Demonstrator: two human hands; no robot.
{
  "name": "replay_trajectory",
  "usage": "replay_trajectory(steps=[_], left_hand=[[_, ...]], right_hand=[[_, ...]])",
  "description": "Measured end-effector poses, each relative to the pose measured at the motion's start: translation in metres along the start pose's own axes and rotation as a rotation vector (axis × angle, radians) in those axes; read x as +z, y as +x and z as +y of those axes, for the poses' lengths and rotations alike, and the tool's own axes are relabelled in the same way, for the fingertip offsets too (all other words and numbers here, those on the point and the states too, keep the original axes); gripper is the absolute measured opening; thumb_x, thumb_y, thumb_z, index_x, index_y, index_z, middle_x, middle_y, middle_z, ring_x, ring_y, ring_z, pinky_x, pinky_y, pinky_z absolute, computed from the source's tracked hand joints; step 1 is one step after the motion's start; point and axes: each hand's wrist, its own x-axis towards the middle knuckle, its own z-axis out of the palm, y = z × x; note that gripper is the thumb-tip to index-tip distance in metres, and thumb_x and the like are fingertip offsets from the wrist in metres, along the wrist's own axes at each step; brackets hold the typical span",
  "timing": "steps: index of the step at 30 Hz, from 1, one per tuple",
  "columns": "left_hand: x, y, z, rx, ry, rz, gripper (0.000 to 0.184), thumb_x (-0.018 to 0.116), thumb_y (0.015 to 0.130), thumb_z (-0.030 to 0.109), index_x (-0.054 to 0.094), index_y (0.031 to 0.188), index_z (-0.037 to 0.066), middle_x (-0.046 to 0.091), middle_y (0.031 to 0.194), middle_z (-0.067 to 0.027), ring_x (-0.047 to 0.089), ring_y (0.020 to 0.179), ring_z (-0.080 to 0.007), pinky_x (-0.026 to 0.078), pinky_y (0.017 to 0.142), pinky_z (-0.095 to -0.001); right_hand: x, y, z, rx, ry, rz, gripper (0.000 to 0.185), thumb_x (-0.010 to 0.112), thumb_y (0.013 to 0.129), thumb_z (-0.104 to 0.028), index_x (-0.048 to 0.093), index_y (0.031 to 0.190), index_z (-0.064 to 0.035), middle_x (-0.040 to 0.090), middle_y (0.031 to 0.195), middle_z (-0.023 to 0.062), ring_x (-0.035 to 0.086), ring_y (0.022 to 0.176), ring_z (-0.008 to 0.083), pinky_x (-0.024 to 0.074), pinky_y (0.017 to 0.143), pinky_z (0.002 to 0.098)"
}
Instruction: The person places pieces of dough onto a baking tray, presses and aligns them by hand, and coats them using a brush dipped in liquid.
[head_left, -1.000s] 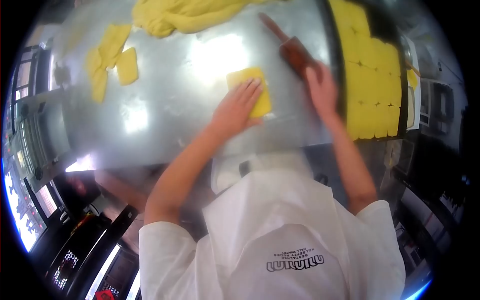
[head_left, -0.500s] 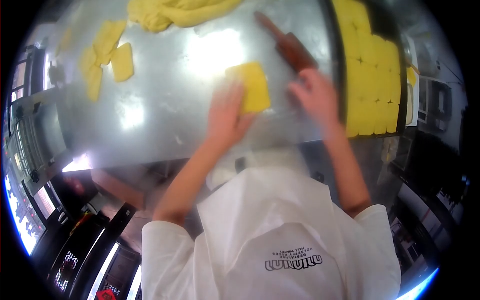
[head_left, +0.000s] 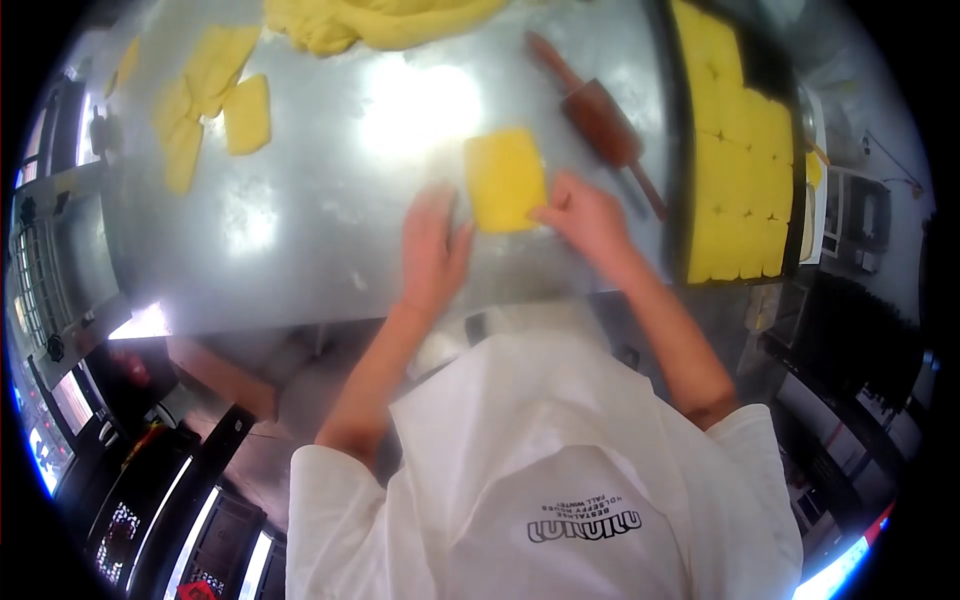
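A flat yellow square of dough (head_left: 505, 180) lies on the metal table in front of me. My right hand (head_left: 592, 222) is at its lower right corner, fingers curled and thumb pinching the edge. Just off the dough's left side, my left hand (head_left: 432, 248) rests near the table surface with fingers stretched out and thumb apart, holding nothing. A brown rolling pin (head_left: 602, 122) lies slantwise beyond my right hand, untouched.
A dark tray (head_left: 684, 150) with rows of yellow dough squares (head_left: 742, 165) stands on the right. A large dough mass (head_left: 385, 22) lies at the far edge. Several dough pieces (head_left: 215, 70) are on the left of the metal table (head_left: 320, 230).
My right hand has let go of the rolling pin and moved left to the dough's corner. My left hand has slid off the dough to its left side.
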Motion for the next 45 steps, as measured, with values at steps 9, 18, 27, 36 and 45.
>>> replay_trajectory(steps=[9,18,27,36,45], left_hand=[[-0.002,0.012,-0.009,0.009,-0.084,0.022,0.041,0.066,0.094,0.003,0.062,0.135,0.0,0.061,0.14,-0.0216,0.056,0.131,-0.0412,0.043,0.113,-0.0461],[-0.004,0.077,-0.019,0.008,-0.201,-0.039,0.036,0.058,0.099,0.001,0.061,0.135,-0.001,0.066,0.133,-0.0188,0.063,0.127,-0.0308,0.05,0.107,-0.0388],[0.009,0.14,-0.003,0.097,0.12,-0.36,0.033,0.066,0.092,0.011,0.063,0.123,-0.001,0.07,0.117,-0.0235,0.068,0.106,-0.0399,0.054,0.094,-0.0438],[0.04,0.169,0.015,-0.052,0.315,-0.627,0.026,0.078,0.083,0.021,0.066,0.097,0.002,0.068,0.098,-0.0219,0.067,0.093,-0.0408,0.055,0.081,-0.0523],[0.006,0.129,0.034,0.267,0.18,-0.581,0.016,0.076,0.088,0.012,0.065,0.095,0.004,0.071,0.089,-0.0176,0.069,0.083,-0.0361,0.055,0.073,-0.044]], right_hand=[[-0.005,-0.002,-0.012,0.014,-0.125,0.02,0.045,0.09,0.075,-0.036,0.057,0.084,-0.0068,0.064,0.074,0.0093,0.062,0.068,0.0296,0.0479,0.064,0.0427],[-0.03,-0.005,-0.027,0.254,1.133,-0.24,0.031,0.066,0.103,-0.03,0.065,0.115,-0.0008,0.073,0.097,0.0124,0.073,0.087,0.022,0.0594,0.078,0.0347],[-0.043,-0.018,-0.041,0.17,1.384,-0.204,0.035,0.061,0.106,-0.026,0.063,0.128,0.0002,0.073,0.109,0.0149,0.073,0.098,0.0224,0.0588,0.086,0.0336],[-0.019,-0.043,0.032,0.302,1.172,0.215,0.023,0.063,0.104,-0.023,0.067,0.12,-0.006,0.073,0.099,0.0063,0.068,0.084,0.0133,0.0546,0.077,0.0269],[-0.01,-0.041,0.03,0.087,1.055,0.171,0.025,0.066,0.102,-0.015,0.064,0.125,-0.0049,0.072,0.105,0.0062,0.067,0.094,0.0121,0.0546,0.084,0.0279]])
